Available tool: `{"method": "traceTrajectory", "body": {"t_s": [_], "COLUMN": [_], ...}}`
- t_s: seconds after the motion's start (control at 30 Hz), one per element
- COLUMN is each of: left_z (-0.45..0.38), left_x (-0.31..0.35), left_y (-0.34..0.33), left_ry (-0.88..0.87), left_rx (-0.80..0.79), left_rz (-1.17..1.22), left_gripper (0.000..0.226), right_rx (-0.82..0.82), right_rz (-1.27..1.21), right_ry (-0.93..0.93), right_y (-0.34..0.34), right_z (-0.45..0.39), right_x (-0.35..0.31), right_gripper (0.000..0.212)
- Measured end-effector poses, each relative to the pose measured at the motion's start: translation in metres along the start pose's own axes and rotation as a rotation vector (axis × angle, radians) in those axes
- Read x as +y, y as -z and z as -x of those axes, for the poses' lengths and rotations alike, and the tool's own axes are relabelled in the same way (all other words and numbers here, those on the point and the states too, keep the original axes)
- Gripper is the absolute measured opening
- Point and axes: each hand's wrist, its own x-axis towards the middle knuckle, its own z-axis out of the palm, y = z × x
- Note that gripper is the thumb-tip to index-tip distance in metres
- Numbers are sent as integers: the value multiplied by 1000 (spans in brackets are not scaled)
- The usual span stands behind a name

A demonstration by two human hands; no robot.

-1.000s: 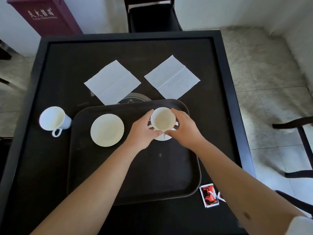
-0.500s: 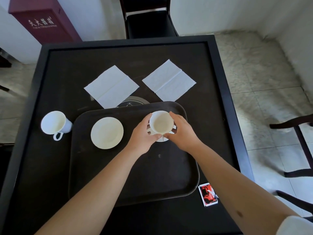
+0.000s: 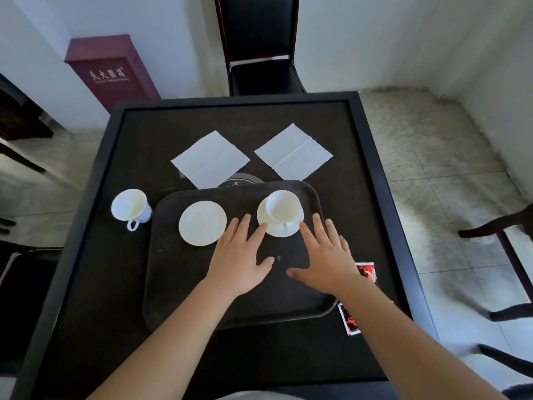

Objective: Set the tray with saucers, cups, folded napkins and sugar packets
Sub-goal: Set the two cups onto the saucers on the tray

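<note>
A dark tray [image 3: 178, 287] lies on the black table. On its far side sit an empty white saucer [image 3: 202, 222] and, to the right, a white cup [image 3: 282, 205] standing on a second saucer [image 3: 291, 226]. My left hand [image 3: 240, 256] and my right hand [image 3: 326, 255] hover flat over the tray just in front of that cup, fingers spread, holding nothing. Another white cup [image 3: 130, 205] stands on the table left of the tray. Two unfolded white napkins [image 3: 210, 159] [image 3: 293, 151] lie beyond the tray. Red sugar packets [image 3: 367, 272] [image 3: 349, 320] lie right of the tray, partly hidden by my right arm.
A round dark disc [image 3: 240, 180] peeks out behind the tray. A black chair [image 3: 259, 53] stands at the table's far side, a dark red box [image 3: 106, 72] against the wall at far left, and chair parts [image 3: 501, 226] at the right.
Both hands have let go of the cup, which now rests on the right saucer, and have drawn back toward me with fingers spread. The camera has tilted up.
</note>
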Motion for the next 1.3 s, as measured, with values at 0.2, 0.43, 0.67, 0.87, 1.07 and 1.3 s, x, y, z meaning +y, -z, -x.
{"method": "traceTrajectory", "body": {"t_s": [0.2, 0.43, 0.67, 0.87, 1.07, 1.3], "left_z": [56, 98, 124, 146, 163, 157], "left_x": [-1, -23, -57, -96, -152, -240], "left_y": [-1, -1, 8, 20, 34, 51], "left_ry": [26, 79, 150, 195, 185, 155], "left_rx": [-43, -32, -13, 3, -48, -56], "left_rz": [-36, -31, -22, 22, 77, 137], "left_gripper": [93, 95, 96, 89, 84, 82], "right_rx": [32, 34, -9, -83, -116, -144], "right_rz": [77, 82, 84, 87, 24, -15], "right_ry": [19, 67, 121, 213, 237, 233], "right_y": [-7, -14, -22, -30, -31, -36], "right_z": [37, 57, 60, 52, 34, 5], "right_x": [-18, -47, -89, -140, -204, -288], "right_gripper": [117, 115, 110, 99, 85, 78]}}
